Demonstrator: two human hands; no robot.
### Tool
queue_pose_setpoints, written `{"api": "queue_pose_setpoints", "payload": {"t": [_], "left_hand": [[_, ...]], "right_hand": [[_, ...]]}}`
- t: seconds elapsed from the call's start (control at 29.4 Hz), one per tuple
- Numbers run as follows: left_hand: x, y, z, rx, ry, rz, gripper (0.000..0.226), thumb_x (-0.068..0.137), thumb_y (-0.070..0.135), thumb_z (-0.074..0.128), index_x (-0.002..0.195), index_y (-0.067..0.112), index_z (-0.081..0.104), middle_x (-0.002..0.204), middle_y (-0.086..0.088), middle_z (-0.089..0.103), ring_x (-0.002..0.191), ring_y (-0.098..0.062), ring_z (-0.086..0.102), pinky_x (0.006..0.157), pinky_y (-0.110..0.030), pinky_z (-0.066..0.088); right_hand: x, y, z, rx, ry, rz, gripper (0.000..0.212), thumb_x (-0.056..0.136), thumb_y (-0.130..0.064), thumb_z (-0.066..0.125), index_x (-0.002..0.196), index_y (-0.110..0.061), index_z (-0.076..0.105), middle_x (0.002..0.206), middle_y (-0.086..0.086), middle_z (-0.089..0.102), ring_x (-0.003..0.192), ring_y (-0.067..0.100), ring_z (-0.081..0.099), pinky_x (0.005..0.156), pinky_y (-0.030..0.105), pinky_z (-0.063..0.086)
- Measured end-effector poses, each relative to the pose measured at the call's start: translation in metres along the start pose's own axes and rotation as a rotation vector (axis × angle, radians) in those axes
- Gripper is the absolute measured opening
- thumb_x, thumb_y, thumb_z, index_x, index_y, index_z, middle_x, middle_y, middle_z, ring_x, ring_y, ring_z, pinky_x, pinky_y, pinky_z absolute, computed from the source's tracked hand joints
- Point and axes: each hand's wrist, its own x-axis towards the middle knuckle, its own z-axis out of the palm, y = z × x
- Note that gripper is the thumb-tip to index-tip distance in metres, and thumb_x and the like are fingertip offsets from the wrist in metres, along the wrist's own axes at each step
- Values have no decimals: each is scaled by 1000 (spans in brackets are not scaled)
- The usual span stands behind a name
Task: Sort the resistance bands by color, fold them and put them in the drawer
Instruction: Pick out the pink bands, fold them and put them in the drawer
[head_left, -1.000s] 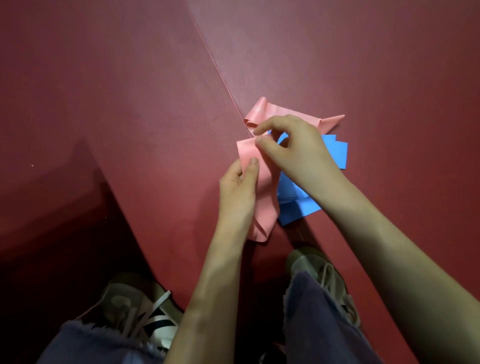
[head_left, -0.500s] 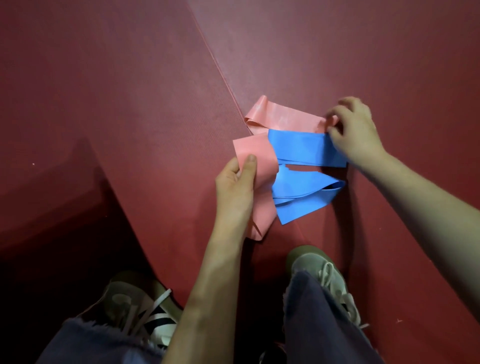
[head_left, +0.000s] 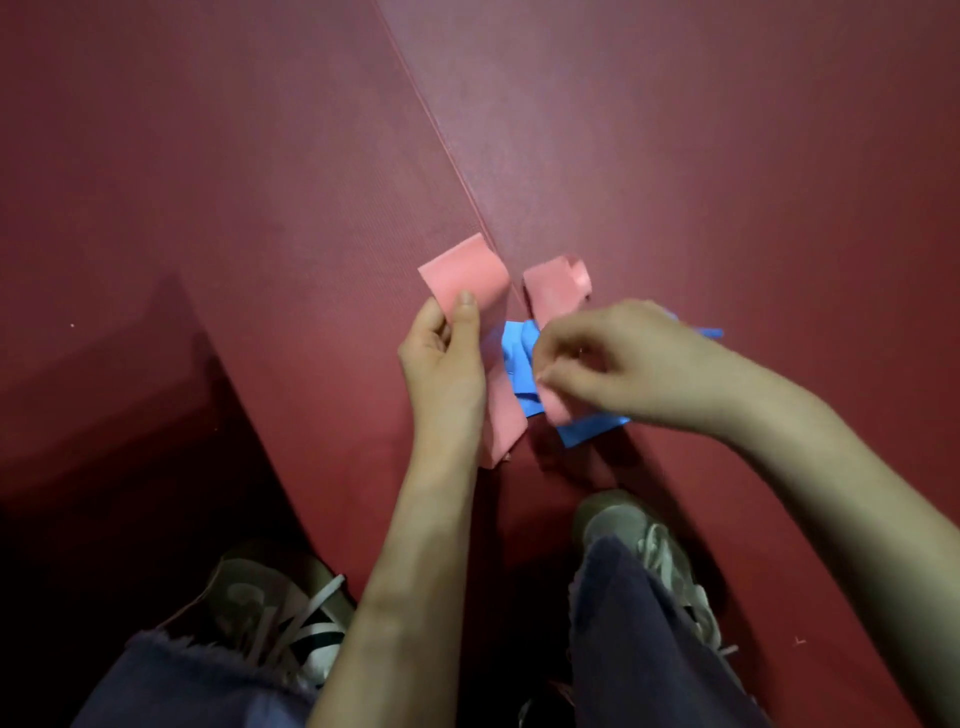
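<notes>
Right hand (head_left: 623, 364) back pinching pink band (head_left: 465, 273), left hand (head_left: 441, 358) holding its end

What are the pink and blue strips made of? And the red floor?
Pink band: likely thin matte rubber or latex; it curls limply from the left hand. Blue band: seemingly the same thin sheet, creased softly. Red floor: fine ribbed texture, maybe foam or vinyl matting.

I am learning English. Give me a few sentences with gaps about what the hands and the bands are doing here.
The left hand grips the pink band with its ____ on top.
The band that the right hand pinches is ____ in colour.
Under it lies the blue band, on a ____ mat.
Missing: thumb, pink, red.
</notes>
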Motion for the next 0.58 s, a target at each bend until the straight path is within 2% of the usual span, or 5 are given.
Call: {"api": "queue_pose_setpoints", "payload": {"t": [0.1, 0.17, 0.27, 0.44, 0.58], "left_hand": [[1, 4, -2, -26, -21, 29, 29, 93, 5, 46, 69, 20, 56, 56, 17, 59, 66, -1, 49, 64, -18, 42], [2, 6, -3, -17, -57, 29, 32, 93, 4, 44, 65, 18, 50, 47, 16, 53, 53, 7, 43, 54, -11, 36], [-3, 11, -1, -35, -182, -29, 30, 92, -1, 43, 67, 15, 48, 53, 6, 50, 54, -6, 44, 51, -19, 36], [-14, 16, 12, -138, -326, -137, 26, 80, -14, 50, 86, 9, 60, 56, 11, 67, 54, 2, 60, 51, -12, 48], [-13, 9, 12, -151, -311, -161, 18, 84, 2, 55, 98, 9, 63, 64, 8, 69, 59, -1, 62, 56, -15, 51]], "right_hand": [[-10, -24, -3, 164, -319, -39, 22, 81, -10, 56, 70, -29, 57, 65, -10, 60, 62, 1, 51, 58, 12, 38], [-13, -33, -7, 288, -384, -83, 17, 82, -11, 59, 74, -25, 61, 65, -6, 62, 58, -1, 51, 56, 13, 40], [-5, -33, -11, 421, -140, -167, 15, 82, -6, 61, 77, -21, 61, 62, -14, 57, 59, -8, 51, 59, 6, 38], [24, -15, -8, 394, 454, -60, 7, 73, -22, 58, 77, -25, 61, 70, -11, 55, 64, -8, 50, 64, 4, 34], [37, -7, -3, 301, 537, 95, 7, 76, -22, 67, 79, -29, 67, 77, -2, 47, 69, 3, 44, 70, 19, 36]]}}
